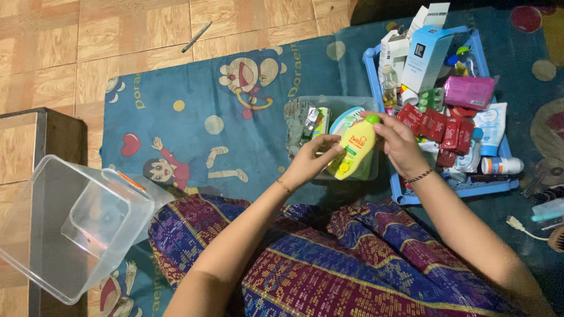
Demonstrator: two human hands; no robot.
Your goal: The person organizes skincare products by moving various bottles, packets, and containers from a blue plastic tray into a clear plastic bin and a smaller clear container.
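A yellow bottle (pixel 354 149) with a green cap is held up between both hands. My left hand (pixel 310 159) grips its lower body from the left. My right hand (pixel 399 142) has its fingers on the green cap at the top. The bottle hovers over a small clear plastic tub (pixel 305 104) that holds a few packets and a round light blue item. Both wrists wear thin bracelets.
A blue tray (pixel 399 192) at the right is crowded with boxes, red sachets, tubes and bottles. A large clear container lid (pixel 70 226) lies at the left on a dark cabinet. A blue cartoon mat (pixel 188 111) covers the tiled floor. A pen (pixel 196 36) lies on the tiles.
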